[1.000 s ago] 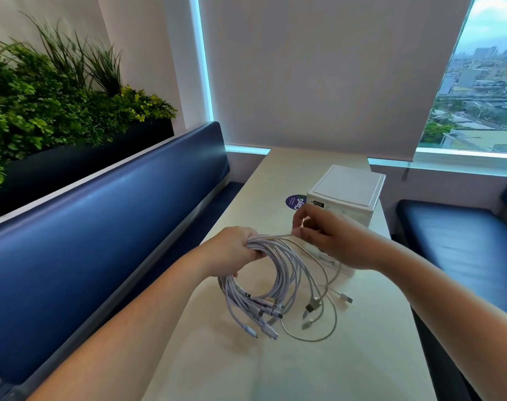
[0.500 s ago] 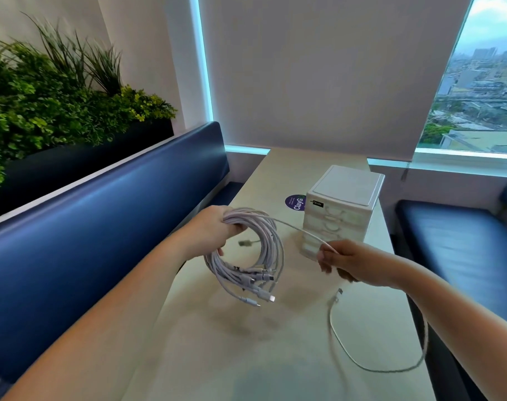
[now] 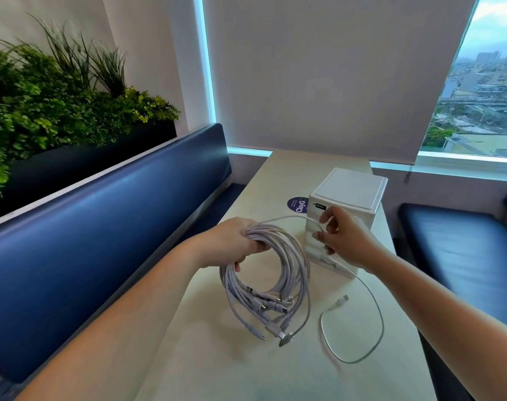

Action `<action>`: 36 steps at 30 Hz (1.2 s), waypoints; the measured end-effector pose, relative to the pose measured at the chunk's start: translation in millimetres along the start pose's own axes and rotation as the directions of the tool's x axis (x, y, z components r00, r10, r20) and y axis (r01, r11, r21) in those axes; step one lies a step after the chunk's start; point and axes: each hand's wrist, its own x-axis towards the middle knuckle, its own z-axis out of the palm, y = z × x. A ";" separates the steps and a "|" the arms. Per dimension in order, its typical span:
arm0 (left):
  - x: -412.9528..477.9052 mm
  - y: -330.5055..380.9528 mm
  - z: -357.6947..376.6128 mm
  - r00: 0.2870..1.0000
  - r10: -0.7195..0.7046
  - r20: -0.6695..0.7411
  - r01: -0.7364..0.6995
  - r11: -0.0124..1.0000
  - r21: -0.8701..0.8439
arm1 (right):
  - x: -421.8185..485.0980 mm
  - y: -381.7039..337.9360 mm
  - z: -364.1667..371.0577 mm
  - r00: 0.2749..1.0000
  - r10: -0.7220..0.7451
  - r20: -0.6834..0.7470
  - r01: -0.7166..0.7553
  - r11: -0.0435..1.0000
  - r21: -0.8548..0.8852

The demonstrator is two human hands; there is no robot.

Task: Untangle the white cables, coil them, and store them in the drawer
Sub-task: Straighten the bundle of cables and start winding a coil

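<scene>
Head view, the only one we have: two bare hands work above a pale table. The left hand has its fingers clamped around the top of one bundle of white cables. The bundle hangs as a rough coil from that grip, with its lower end at or just above the table. We cannot count its loops. Several connector ends cluster at the bottom, too crowded for us to number them.

One loose strand leaves the top of the bundle and runs across to the right hand. That hand's fingers are curled loosely around the strand, with the thumb lifted a little apart from them. Below the hand the strand drops to the table and lies there in one open loop. It ends in one plug, which rests flat near the bundle.

One white drawer unit stands on the table just behind the right hand. The hand covers most of its front, so we cannot count the drawers or tell whether any is open. One round purple sticker lies on the table beside the unit.

We count two blue benches, a left bench and a right bench. One planter of green foliage sits behind the left one. One lowered blind covers most of the window.
</scene>
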 end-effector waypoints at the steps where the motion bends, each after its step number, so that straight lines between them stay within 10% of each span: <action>1: 0.0 1.0 0.5 1.000 0.004 -0.002 -0.004 1.000 0.008 | -4.0 -1.0 3.7 1.000 0.018 0.024 -0.022 0.978 0.209; 5: 1.1 2.4 3.5 1.000 0.005 -0.003 -0.005 1.000 0.031 | -24.0 -8.1 16.5 0.953 -0.103 0.285 -0.114 0.749 0.653; 20: 0.1 -7.6 1.5 1.000 -0.001 -0.027 0.004 0.997 0.079 | -30.3 -16.6 -1.0 0.839 -0.210 0.503 0.161 0.977 0.139; 31: 0.2 -6.7 -13.0 0.988 0.019 -0.156 -0.015 1.000 0.028 | -34.9 6.0 -0.6 0.763 -0.184 0.620 0.003 0.960 0.281; 36: 0.1 -9.8 -7.6 0.989 0.000 -0.150 -0.003 1.000 -0.022 | -31.2 15.6 1.0 0.812 -0.148 0.565 0.256 0.960 -0.117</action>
